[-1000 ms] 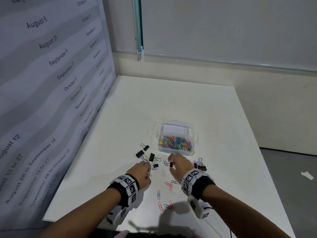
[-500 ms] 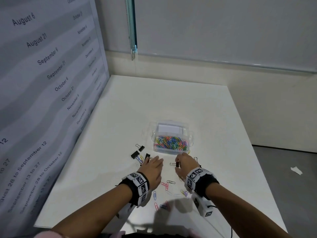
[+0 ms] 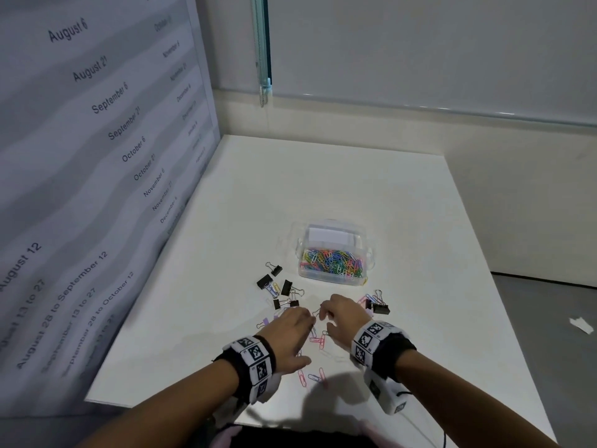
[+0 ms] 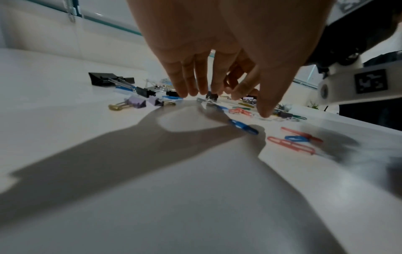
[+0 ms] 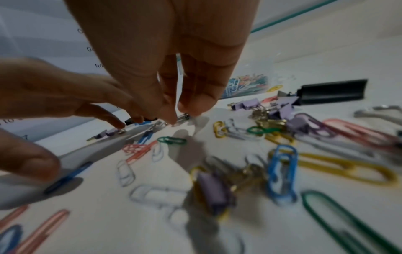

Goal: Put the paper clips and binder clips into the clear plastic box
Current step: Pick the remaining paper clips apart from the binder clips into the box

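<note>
The clear plastic box stands open mid-table, holding many coloured paper clips. Black binder clips lie left of it, and another binder clip lies right of my hands. Loose paper clips are scattered near the front. My left hand reaches down with straight fingers touching the table among the clips. My right hand is just beside it, with thumb and forefinger pinching the wire of a small black binder clip.
A calendar board stands along the table's left side. The back wall and a window ledge close off the far side. Purple binder clips and large paper clips lie under my right wrist. The table's right edge drops to the floor.
My left hand has moved right until its fingertips almost meet the right hand. The right hand has kept the small binder clip and stayed low over the loose clips.
</note>
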The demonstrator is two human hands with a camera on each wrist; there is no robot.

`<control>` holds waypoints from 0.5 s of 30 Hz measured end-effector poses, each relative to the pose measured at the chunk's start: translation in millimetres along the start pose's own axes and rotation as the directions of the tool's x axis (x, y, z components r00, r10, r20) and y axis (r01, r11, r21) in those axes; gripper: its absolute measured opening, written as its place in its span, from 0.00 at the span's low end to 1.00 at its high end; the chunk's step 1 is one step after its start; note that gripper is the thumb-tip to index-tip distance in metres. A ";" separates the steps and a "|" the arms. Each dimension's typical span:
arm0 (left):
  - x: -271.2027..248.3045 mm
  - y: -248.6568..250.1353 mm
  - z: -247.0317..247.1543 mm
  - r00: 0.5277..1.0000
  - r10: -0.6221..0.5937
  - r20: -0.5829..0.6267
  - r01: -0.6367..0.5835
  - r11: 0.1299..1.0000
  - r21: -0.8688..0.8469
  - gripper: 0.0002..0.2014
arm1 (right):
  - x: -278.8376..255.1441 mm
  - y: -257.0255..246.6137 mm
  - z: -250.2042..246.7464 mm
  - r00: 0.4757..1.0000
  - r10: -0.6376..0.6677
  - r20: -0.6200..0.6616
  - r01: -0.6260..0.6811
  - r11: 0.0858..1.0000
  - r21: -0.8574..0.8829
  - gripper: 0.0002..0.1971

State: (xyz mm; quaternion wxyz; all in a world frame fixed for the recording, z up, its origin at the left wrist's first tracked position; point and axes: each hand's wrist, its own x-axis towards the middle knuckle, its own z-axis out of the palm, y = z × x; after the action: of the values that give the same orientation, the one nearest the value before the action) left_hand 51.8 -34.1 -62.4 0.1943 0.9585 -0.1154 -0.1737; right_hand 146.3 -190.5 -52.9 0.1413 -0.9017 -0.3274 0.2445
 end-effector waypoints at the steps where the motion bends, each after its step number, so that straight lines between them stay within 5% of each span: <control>1: 0.3 2.4 -2.1 1.000 -0.026 0.017 0.026 1.000 0.002 0.40 | -4.4 1.3 1.7 1.000 -0.001 0.009 0.001 1.000 0.006 0.12; 10: -3.5 14.6 5.6 0.997 -0.028 0.065 0.030 0.999 -0.045 0.34 | -40.3 -1.1 22.9 0.999 -0.040 0.015 0.037 0.987 0.159 0.17; 15: -17.8 13.5 10.2 0.994 -0.078 0.082 0.090 0.984 -0.154 0.44 | -50.7 0.8 22.9 0.998 -0.062 0.034 0.057 0.989 0.135 0.22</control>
State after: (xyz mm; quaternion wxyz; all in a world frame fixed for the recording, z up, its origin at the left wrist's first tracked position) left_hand 29.6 -44.4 -60.5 0.2571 0.9370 -0.0679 -0.2266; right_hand 100.8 -222.3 -54.8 0.2027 -0.8752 -0.3395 0.2786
